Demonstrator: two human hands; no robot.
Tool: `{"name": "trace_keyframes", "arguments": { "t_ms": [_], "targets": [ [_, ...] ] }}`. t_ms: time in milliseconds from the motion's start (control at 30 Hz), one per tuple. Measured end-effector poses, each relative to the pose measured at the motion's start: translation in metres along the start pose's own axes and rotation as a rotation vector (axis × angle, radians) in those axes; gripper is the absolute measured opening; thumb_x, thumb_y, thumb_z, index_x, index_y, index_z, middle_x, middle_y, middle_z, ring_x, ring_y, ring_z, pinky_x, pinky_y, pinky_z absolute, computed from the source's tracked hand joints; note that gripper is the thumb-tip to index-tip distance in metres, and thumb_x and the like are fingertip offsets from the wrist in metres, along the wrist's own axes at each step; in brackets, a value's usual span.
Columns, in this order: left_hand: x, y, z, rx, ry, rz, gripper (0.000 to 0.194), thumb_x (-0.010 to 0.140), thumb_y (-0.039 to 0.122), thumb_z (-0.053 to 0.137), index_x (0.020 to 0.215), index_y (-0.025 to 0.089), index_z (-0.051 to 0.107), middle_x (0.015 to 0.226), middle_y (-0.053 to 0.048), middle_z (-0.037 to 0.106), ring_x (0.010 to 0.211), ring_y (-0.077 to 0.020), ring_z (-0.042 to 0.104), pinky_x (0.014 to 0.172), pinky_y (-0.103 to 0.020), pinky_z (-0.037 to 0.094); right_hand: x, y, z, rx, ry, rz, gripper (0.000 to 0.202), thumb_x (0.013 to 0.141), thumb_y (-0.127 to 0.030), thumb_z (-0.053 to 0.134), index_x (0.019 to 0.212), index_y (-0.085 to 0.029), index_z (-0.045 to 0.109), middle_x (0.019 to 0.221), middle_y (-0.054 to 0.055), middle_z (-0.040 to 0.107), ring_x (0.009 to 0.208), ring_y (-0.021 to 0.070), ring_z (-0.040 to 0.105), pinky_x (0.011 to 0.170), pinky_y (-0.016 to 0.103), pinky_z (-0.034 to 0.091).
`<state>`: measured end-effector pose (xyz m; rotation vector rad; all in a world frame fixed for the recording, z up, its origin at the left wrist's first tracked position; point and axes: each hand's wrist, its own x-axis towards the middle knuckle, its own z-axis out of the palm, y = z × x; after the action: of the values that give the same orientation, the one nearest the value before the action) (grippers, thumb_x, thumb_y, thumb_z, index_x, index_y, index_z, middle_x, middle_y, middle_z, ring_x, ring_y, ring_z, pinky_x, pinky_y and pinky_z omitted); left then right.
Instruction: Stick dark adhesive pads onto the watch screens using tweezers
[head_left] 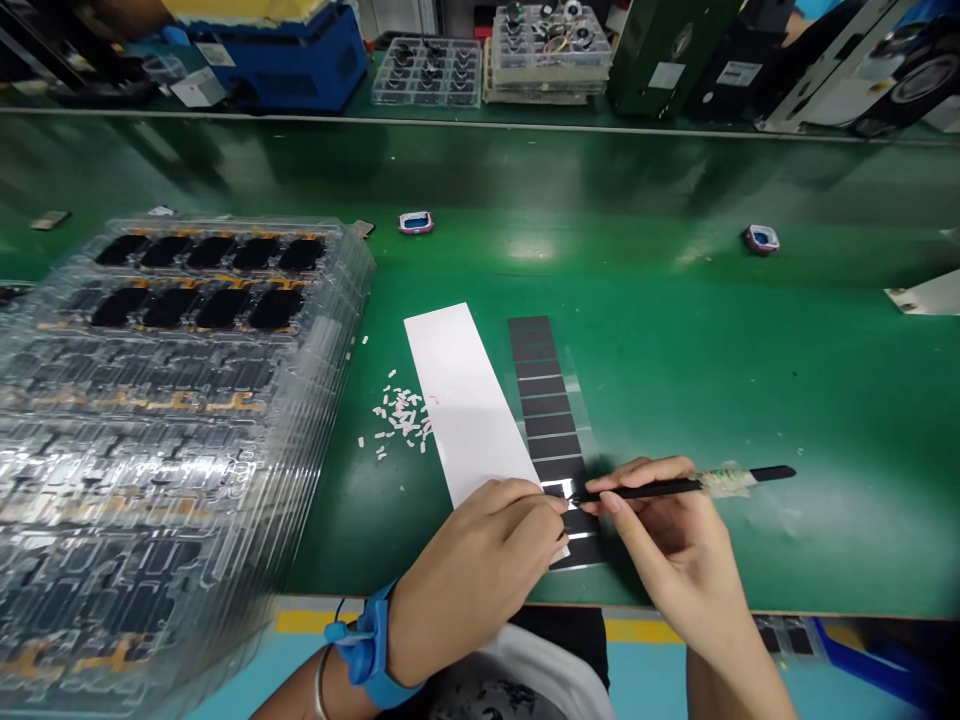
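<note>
My right hand (675, 520) is closed around black tweezers (660, 488) with tape wrapped near the rear end; their tip points left onto a strip of black rectangles (547, 405). My left hand (499, 545) has its fingers bent together at the lower end of this strip, over the bottom of a long white sheet (465, 400). What its fingertips pinch, if anything, is too small to make out. Left of the sheet lies a scattered heap of tiny white pieces (405, 412). A blue wrist strap (375, 650) circles my left wrist.
Stacked clear trays (187, 400) with dark screen parts fill the left side of the green table (712, 380). Two small framed parts (415, 222) (762, 239) lie further back. A rear shelf holds a blue box (285, 65), compartment boxes (427, 72) and equipment.
</note>
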<state>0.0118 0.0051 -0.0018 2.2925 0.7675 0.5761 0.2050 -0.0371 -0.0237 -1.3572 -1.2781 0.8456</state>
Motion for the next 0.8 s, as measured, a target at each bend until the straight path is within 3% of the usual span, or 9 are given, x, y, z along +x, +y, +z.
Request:
{"name": "trace_keyframes", "arguments": {
  "t_ms": [600,700,800],
  "targets": [
    [-0.0034,-0.0009,0.0009,-0.092,0.039,-0.083,0.009,0.099,0.013,0.045,0.094,0.019,0.05,0.103,-0.011,0.069,0.099,-0.0248,0.065,0.08,-0.039,0.056,0.0021,-0.0052,0.0023,0.051,0.058,0.02,0.008,0.09,-0.017,0.064,0.094,-0.02,0.057,0.089,0.001,0.061,0.068,0.0109,0.069,0.063,0.024,0.062],
    [-0.0054,-0.0006,0.0013,-0.2,0.074,-0.153,0.009,0.098,0.012,0.049,0.097,0.019,0.053,0.105,-0.008,0.069,0.099,-0.022,0.066,0.08,-0.035,0.056,0.0035,-0.0069,0.0017,0.106,0.121,0.022,0.01,0.088,-0.017,0.066,0.094,-0.02,0.057,0.088,0.0,0.061,0.067,0.0112,0.07,0.063,0.024,0.062],
    [-0.0061,0.0004,-0.0005,-0.371,0.199,-0.297,0.009,0.095,0.013,0.057,0.097,0.021,0.059,0.098,-0.002,0.073,0.091,-0.0171,0.07,0.077,-0.027,0.056,0.0042,-0.0073,-0.0001,0.122,0.165,0.044,0.015,0.086,-0.019,0.069,0.094,-0.02,0.056,0.085,0.002,0.067,0.063,0.0129,0.07,0.061,0.026,0.062]
  ]
}}
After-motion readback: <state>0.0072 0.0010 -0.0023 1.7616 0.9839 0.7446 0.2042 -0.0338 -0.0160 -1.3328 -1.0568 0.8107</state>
